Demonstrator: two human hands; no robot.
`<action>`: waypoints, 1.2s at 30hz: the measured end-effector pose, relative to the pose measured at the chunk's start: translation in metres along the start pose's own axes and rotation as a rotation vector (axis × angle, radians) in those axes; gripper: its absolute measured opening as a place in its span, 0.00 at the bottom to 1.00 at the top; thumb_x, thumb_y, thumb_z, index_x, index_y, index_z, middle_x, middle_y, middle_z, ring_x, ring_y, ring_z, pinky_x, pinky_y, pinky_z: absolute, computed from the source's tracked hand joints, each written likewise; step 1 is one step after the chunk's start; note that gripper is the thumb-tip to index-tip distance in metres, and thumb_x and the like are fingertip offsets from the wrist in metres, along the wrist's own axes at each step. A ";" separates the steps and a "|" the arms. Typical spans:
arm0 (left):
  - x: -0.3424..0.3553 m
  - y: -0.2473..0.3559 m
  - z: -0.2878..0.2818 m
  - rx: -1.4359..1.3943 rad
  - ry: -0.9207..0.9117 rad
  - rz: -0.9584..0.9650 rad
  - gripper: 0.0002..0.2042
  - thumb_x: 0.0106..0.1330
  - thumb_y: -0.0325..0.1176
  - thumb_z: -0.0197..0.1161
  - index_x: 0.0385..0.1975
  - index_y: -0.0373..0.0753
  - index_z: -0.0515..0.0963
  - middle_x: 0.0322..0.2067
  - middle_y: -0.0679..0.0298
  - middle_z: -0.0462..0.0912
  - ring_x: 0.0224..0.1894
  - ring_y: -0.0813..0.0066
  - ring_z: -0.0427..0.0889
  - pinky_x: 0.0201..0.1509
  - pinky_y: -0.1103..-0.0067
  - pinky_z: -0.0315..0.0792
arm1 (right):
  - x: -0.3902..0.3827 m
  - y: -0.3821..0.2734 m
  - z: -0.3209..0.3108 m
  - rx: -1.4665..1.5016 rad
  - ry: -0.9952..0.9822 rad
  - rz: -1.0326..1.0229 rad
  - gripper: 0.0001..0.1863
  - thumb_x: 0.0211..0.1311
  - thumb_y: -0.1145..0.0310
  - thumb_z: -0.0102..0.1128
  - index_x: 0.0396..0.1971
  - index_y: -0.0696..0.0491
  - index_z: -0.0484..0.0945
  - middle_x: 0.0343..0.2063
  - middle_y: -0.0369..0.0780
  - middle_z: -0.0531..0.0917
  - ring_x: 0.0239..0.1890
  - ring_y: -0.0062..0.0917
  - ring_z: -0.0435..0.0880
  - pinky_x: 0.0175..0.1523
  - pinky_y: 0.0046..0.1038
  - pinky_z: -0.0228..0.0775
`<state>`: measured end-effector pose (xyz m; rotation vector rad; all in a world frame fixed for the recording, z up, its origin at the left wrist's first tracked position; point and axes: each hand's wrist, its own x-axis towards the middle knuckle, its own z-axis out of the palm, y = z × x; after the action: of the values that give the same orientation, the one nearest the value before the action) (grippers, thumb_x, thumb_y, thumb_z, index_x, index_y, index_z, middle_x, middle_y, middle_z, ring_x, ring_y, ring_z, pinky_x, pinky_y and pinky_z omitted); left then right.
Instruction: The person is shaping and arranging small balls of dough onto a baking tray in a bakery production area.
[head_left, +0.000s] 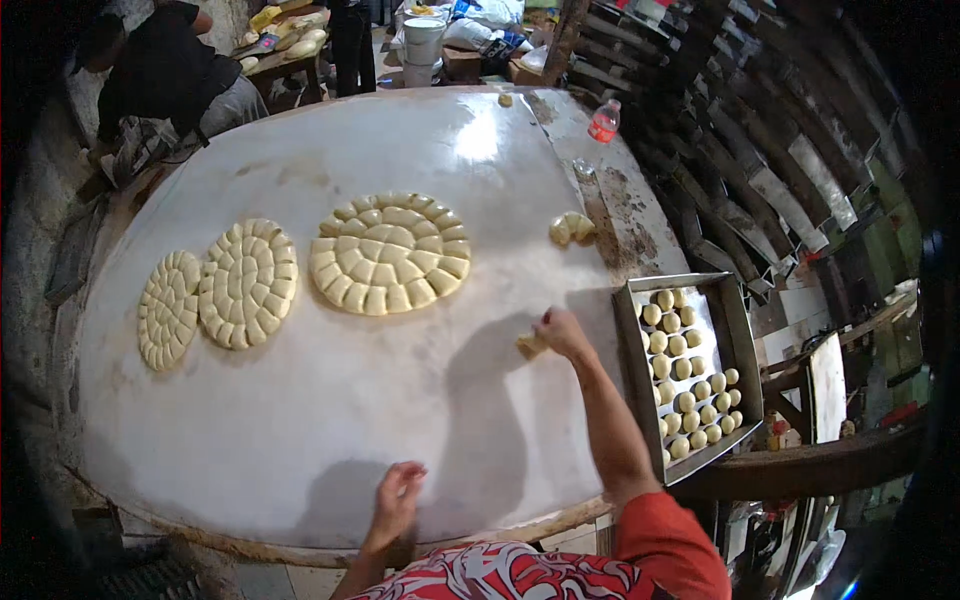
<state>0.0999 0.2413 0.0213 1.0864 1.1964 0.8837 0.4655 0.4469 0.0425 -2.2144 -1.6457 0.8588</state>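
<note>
My right hand (555, 330) is closed at the top of a small tan piece (529, 346) on the pale worktop (390, 410); I cannot make out clearly what it is. My left hand (398, 500) hovers near the front edge, fingers loosely bent and apart, holding nothing. Three flat round dough slabs, scored into segments, lie at left (168, 310), left of centre (247, 285) and centre (388, 255). A small curved cluster of dough (572, 227) sits right of the largest. A metal tray (738, 330) of several dough balls (685, 400) stands along the right side.
A person (180, 70) in dark clothes bends at the back left; another person's legs (353, 50) stand behind the table. A plastic bottle (604, 122) stands at the far right corner. Stacked dark metal pans (760, 160) line the right wall. Buckets (422, 45) and sacks (485, 20) are at the back.
</note>
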 end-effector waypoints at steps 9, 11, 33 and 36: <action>0.073 0.038 0.021 0.357 0.014 0.545 0.07 0.58 0.24 0.57 0.36 0.38 0.72 0.28 0.58 0.75 0.31 0.59 0.75 0.34 0.69 0.70 | 0.049 -0.128 -0.035 0.406 -0.271 -0.141 0.17 0.61 0.61 0.53 0.44 0.57 0.75 0.39 0.45 0.80 0.36 0.32 0.81 0.39 0.30 0.75; 0.059 0.033 -0.001 0.589 0.054 0.730 0.08 0.57 0.25 0.58 0.36 0.40 0.72 0.28 0.59 0.75 0.31 0.58 0.74 0.33 0.67 0.69 | 0.115 -0.061 -0.047 -0.315 0.392 -0.192 0.14 0.57 0.60 0.53 0.33 0.55 0.81 0.36 0.50 0.80 0.38 0.38 0.80 0.44 0.35 0.71; 0.021 0.016 -0.033 0.881 0.515 0.333 0.15 0.55 0.46 0.62 0.29 0.40 0.77 0.29 0.54 0.75 0.36 0.53 0.75 0.39 0.63 0.71 | -0.224 -0.093 0.122 1.041 -0.158 -0.110 0.10 0.57 0.68 0.56 0.34 0.59 0.71 0.30 0.42 0.76 0.34 0.31 0.77 0.39 0.32 0.69; -0.025 0.023 -0.025 0.802 0.456 0.082 0.17 0.55 0.50 0.62 0.30 0.40 0.78 0.29 0.54 0.75 0.35 0.54 0.77 0.38 0.63 0.72 | -0.238 -0.046 0.119 0.831 -0.222 -0.381 0.12 0.63 0.65 0.52 0.38 0.59 0.74 0.33 0.38 0.76 0.37 0.24 0.76 0.38 0.27 0.70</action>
<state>0.0716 0.2282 0.0491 1.6238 1.9936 0.7393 0.3147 0.2233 0.0444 -1.2388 -1.3569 1.3780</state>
